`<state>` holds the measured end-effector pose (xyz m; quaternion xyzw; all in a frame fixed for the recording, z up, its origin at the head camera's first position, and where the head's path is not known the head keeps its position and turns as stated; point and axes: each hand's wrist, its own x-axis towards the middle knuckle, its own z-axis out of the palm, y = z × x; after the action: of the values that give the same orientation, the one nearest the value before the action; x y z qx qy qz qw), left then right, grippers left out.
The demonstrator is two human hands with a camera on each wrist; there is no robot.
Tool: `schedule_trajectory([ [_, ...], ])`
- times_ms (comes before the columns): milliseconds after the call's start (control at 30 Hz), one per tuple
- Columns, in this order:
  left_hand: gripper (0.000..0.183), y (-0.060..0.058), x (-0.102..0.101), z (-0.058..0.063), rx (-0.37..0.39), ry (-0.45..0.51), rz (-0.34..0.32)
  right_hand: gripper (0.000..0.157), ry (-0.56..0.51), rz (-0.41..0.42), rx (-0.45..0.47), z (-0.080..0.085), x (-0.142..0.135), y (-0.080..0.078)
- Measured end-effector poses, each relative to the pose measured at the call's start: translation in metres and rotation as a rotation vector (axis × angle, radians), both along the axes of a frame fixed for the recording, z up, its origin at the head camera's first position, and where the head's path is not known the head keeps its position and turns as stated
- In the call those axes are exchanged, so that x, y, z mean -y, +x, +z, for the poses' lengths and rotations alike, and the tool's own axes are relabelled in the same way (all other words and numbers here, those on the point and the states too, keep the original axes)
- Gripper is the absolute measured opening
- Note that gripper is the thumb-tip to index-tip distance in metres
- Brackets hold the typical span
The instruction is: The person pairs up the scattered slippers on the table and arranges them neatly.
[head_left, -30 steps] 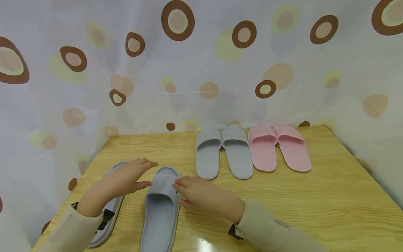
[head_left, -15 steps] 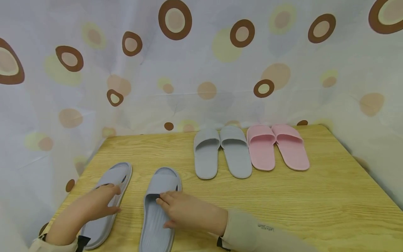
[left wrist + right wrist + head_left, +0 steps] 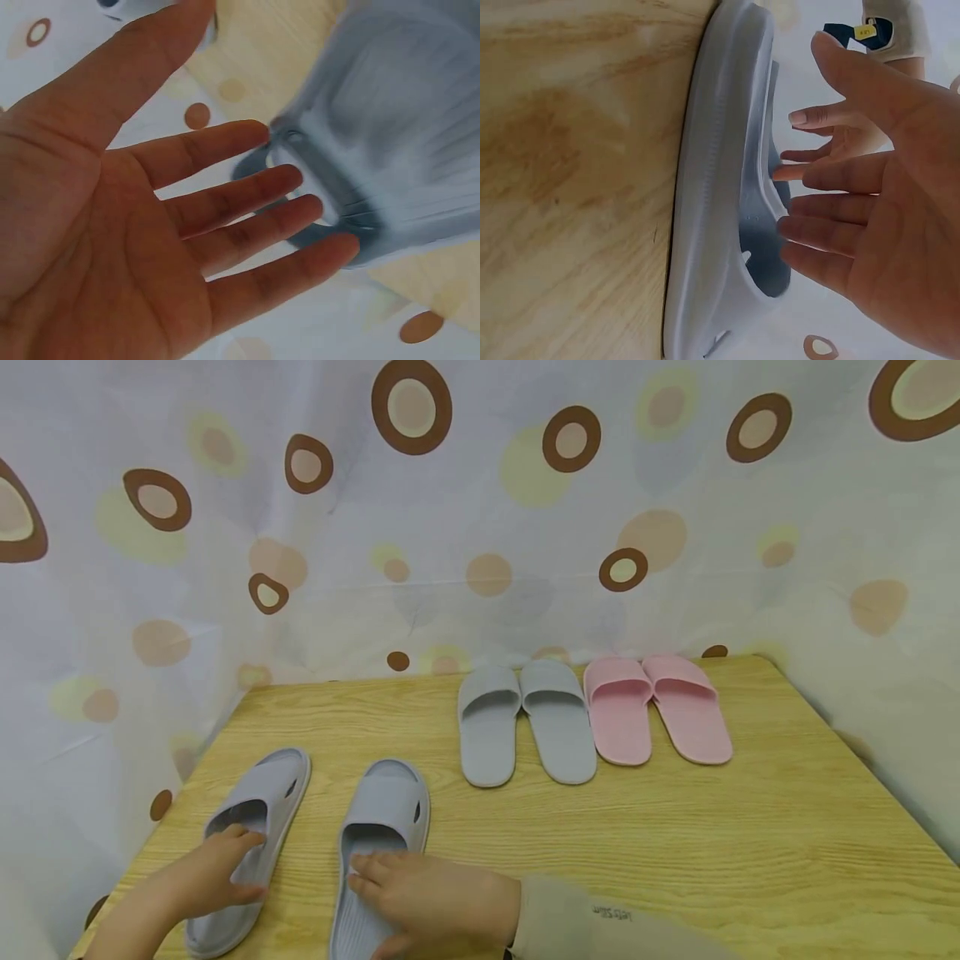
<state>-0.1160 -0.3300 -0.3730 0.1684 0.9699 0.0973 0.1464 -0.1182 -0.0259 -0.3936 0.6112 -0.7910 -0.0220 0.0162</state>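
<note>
Two grey-blue slide slippers lie apart on the wooden table, toes pointing away. Over the left slipper (image 3: 272,777), behind its strap, hovers my left hand (image 3: 206,875), fingers extended and thumb spread. My right hand (image 3: 431,893) is over the footbed of the right slipper (image 3: 386,797), hiding part of it; its fingers are fairly straight and slightly blurred. The left wrist view shows the left palm (image 3: 127,232) holding nothing, a slipper (image 3: 405,112) beyond its fingertips. In the right wrist view the right palm (image 3: 900,217) stands beside a slipper's side (image 3: 712,172).
Farther back stand a pair of light grey slippers (image 3: 487,747) and, touching them on the right, a pair of pink slippers (image 3: 622,735). The wooden table (image 3: 675,860) meets a dotted white cloth (image 3: 450,510) at its back and sides.
Both hands have drawn back toward the front from around the slippers' straps, the left also moving leftward. The slippers stay in place; the straps are now uncovered. The view has shifted slightly.
</note>
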Motion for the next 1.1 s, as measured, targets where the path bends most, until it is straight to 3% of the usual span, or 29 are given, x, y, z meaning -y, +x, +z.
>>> schedule_trajectory([
  [100, 0.07, 0.002, 0.006, -0.006, -0.024, 0.045, -0.021, 0.078, 0.008, 0.017, 0.045, -0.001, 0.0, 0.001],
  [267, 0.072, 0.003, 0.011, -0.012, -0.034, 0.109, -0.047, 0.077, 0.025, 0.051, 0.041, -0.003, 0.001, 0.002],
  [533, 0.079, 0.009, 0.004, -0.018, -0.053, 0.17, -0.076, 0.078, 0.062, 0.031, 0.086, -0.009, 0.005, 0.0],
  [800, 0.087, 0.008, -0.009, -0.021, 0.005, 0.135, -0.01, 0.073, 0.063, 0.104, 0.189, -0.015, 0.009, -0.003],
  [1100, 0.089, 0.009, -0.026, -0.021, 0.005, 0.062, 0.078, 0.071, 0.112, 0.102, 0.19, -0.019, 0.016, -0.001],
])
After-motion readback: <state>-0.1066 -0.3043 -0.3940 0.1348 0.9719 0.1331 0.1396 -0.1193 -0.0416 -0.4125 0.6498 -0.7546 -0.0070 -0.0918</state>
